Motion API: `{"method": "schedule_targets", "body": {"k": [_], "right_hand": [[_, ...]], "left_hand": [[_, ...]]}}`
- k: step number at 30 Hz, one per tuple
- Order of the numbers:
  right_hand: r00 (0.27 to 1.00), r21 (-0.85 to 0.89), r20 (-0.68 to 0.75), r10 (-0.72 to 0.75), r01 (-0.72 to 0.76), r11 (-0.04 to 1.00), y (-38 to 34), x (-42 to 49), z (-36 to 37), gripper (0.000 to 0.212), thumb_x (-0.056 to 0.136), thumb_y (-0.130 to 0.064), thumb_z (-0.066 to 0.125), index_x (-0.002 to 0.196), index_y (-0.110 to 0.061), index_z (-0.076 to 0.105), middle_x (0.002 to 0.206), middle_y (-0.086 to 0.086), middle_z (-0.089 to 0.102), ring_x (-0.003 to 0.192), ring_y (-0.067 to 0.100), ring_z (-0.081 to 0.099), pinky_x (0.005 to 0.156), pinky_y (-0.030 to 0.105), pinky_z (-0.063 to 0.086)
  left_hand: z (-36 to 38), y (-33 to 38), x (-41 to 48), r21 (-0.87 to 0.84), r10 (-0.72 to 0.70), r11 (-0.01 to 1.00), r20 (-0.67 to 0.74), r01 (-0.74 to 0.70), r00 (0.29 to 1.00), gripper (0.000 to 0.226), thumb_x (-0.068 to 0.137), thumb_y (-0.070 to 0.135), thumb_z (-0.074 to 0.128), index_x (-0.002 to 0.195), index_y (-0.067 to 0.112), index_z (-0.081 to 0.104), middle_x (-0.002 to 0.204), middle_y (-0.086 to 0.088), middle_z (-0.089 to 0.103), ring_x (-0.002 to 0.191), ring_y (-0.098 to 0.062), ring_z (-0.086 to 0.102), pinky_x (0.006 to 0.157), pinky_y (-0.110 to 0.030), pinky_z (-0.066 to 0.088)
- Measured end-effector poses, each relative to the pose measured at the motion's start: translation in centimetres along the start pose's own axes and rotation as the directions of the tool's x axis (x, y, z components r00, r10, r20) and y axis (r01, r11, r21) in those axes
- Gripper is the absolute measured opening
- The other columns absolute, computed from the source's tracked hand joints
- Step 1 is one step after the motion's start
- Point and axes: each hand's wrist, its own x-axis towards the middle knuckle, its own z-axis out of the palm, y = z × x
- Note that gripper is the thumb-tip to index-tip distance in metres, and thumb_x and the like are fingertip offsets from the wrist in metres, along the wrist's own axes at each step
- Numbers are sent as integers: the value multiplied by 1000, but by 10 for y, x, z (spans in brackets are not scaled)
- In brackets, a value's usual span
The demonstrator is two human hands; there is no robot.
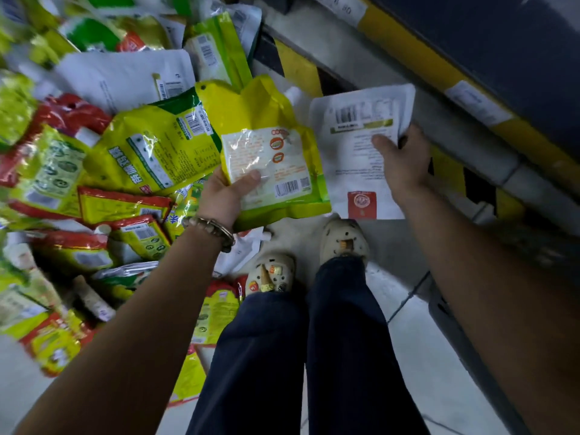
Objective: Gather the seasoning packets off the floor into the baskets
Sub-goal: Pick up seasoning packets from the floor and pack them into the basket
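Note:
My left hand (227, 196) grips a yellow-green seasoning packet (270, 146) by its lower left corner, thumb on its printed back. My right hand (403, 158) holds a white packet (354, 146) with a barcode and a red square mark, thumb pressed on its face. Both packets are lifted above the floor, side by side over my feet. A large heap of yellow, green, red and white packets (94, 171) covers the floor to the left. No basket is in view.
My two feet in pale clogs (343, 240) stand on a grey tiled floor (417, 356). A yellow-and-black striped kerb (298, 67) and a dark shelf base with a yellow edge (408, 48) run along the upper right.

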Motion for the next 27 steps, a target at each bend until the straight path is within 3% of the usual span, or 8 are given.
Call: {"method": "schedule_targets", "body": {"k": [3,5,8,10,14,19,24,27], "right_hand": [[996,158,-34,79,-72,985,-8,-49,-33,27,87,-13,65,112,-5,61,101,2,65,83,9,64,67,17,54],[991,224,-78,110,-90,970,-19,-83,-58,26,88,-11,64,112,-5,60,99,1,64,79,4,61,63,12,51],[989,305,-104,104,-68,950,-41,-135,-97,15,87,-10,64,100,-18,61,94,-4,66,82,4,64,74,26,56],[990,320,-127,67,-23,947,-57,-167,-123,20,87,-8,62,92,-27,59,90,-12,65,80,-4,64,74,26,55],[980,383,-182,77,-1,924,-78,-211,-174,13,87,-10,62,100,-13,62,92,-6,67,83,-2,65,72,20,54],[956,431,-269,113,14,902,-74,-244,-269,15,87,-9,61,102,-10,60,90,-5,66,77,-7,63,65,14,48],[896,419,-406,181,6,908,-16,-271,-384,23,83,-18,61,105,-12,61,101,-2,70,93,11,67,77,29,55],[836,450,-479,267,-27,892,39,-282,-448,17,80,-16,63,97,-16,61,92,-10,70,88,9,68,79,33,57]], "left_hand": [[-11,18,-37,50,14,999,38,-16,999,28,81,5,68,108,9,61,87,1,72,78,-17,69,75,-37,57],[-15,34,-68,64,11,998,79,-16,997,22,81,5,67,101,13,63,83,3,73,78,-16,69,74,-35,57],[-13,64,-122,145,27,988,172,-53,985,15,84,4,62,96,14,62,76,8,73,73,-9,69,69,-28,57],[-9,84,-158,184,41,979,236,-86,971,18,79,10,65,96,14,62,77,8,73,74,-9,69,69,-28,56],[9,114,-222,261,55,955,315,-142,947,25,71,16,63,96,16,62,80,9,74,76,-9,70,67,-27,56],[73,128,-289,323,87,917,409,-233,908,23,72,17,62,95,20,64,83,11,73,83,-9,69,78,-31,56],[168,97,-341,404,105,842,529,-359,842,20,74,20,60,94,24,62,80,21,71,82,3,66,76,-16,51],[227,53,-364,459,92,798,548,-391,832,19,77,21,65,96,24,61,90,16,68,81,6,64,77,-15,50]]}}
